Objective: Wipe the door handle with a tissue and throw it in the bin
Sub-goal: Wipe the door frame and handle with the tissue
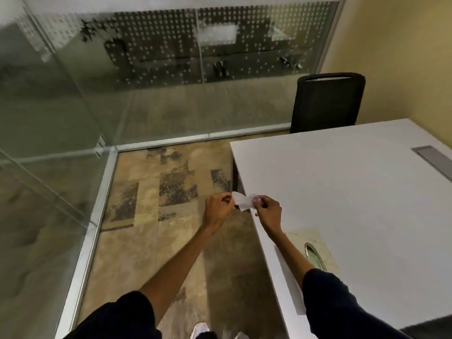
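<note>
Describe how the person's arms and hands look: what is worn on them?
Both arms wear dark, nearly black sleeves pushed up to about the elbows, so the forearms are bare. The left hand and the right hand are bare too: no gloves. No watch, ring or bracelet can be seen, though the picture is rather soft.

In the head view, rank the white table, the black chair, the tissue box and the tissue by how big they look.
1. White table
2. Black chair, partly hidden behind the table
3. Tissue box, partly covered by the right forearm
4. Tissue, held between both hands
</note>
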The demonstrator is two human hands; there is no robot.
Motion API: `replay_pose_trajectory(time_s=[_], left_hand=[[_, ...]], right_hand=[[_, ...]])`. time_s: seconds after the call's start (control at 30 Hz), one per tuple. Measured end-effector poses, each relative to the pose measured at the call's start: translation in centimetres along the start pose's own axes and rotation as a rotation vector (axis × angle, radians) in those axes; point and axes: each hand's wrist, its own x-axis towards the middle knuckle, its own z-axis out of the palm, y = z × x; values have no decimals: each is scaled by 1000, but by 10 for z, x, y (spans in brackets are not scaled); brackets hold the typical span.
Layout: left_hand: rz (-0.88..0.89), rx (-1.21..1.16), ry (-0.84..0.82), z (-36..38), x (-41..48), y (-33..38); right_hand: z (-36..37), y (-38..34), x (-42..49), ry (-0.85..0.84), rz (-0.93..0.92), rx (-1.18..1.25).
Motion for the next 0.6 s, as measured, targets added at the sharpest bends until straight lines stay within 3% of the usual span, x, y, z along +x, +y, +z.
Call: replay_pose_trajectory(time_s=[0.3,0.6], left_hand=[[-174,-33,353,-127,-76,-65],[-346,-120,645,-255,-202,-119]], right_hand=[[123,-51,-62,-338,-132,-36],[242,-102,-190,-590,-339,35]])
